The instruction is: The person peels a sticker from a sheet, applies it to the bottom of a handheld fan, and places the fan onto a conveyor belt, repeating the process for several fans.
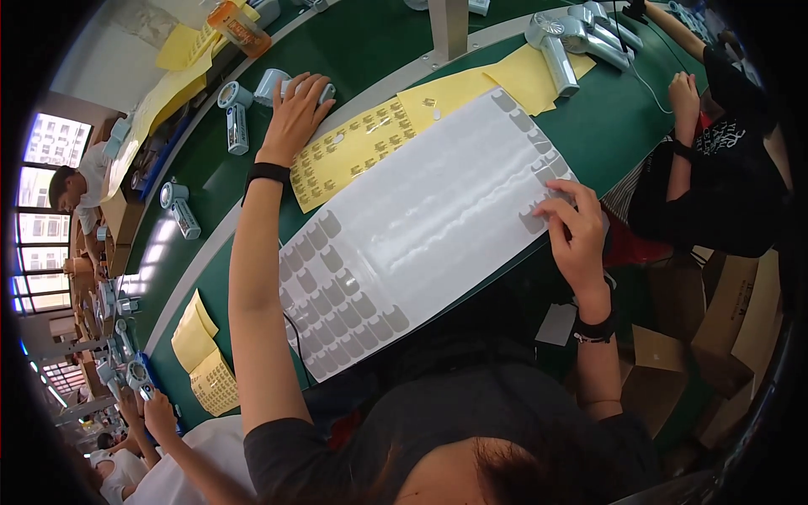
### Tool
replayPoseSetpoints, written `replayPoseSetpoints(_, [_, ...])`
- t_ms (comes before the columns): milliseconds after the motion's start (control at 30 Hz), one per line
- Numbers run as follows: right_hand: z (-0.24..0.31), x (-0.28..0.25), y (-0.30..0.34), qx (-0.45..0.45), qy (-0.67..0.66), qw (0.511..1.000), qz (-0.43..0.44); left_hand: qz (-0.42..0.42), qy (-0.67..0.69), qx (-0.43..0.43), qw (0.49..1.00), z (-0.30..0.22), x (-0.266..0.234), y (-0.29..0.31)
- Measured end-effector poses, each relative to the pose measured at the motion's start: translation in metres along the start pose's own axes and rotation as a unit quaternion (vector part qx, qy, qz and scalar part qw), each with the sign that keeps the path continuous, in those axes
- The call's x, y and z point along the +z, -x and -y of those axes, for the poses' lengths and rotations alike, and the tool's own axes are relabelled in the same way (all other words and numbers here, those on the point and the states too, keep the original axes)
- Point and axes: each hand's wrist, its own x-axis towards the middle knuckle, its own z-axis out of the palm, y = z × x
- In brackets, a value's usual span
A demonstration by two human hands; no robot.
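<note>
At the far left, my left hand [300, 111] is closed over a pale blue handheld fan [271, 87] lying on the green conveyor; the palm hides most of it. My right hand [576, 225] is at the right edge of a large white backing sheet [438, 219], index finger and thumb bent together at a grey sticker [532, 220]. The fingertips partly cover that sticker. More grey stickers [345, 286] fill the sheet's left end, and a short row runs along its right end. Its middle is bare, glossy and wrinkled.
Yellow label sheets [358, 156] lie beyond the white sheet. Handheld fans stand or lie on the conveyor [278, 160], with several more [581, 38] at the far right. An orange-labelled bottle [238, 29] is at the back. A co-worker [715, 160] sits right, above cardboard boxes [656, 362].
</note>
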Motion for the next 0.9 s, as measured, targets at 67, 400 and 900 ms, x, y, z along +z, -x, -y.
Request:
replayPoseSetpoints(67, [0.0,0.001,0.003,0.016,-0.02,1.0,-0.007,-0.059,-0.07,-0.027,0.995,-0.007,-0.002,0.01])
replayPoseSetpoints(400, [0.012,0.009,0.009,-0.016,0.029,0.999,-0.036,0.071,-0.052,-0.51,0.856,0.044,-0.009,0.062])
replayPoseSetpoints(900, [0.062,-0.004,-0.024,0.222,-0.519,0.825,0.02,-0.377,0.393,-0.226,0.807,-0.092,-0.09,0.039])
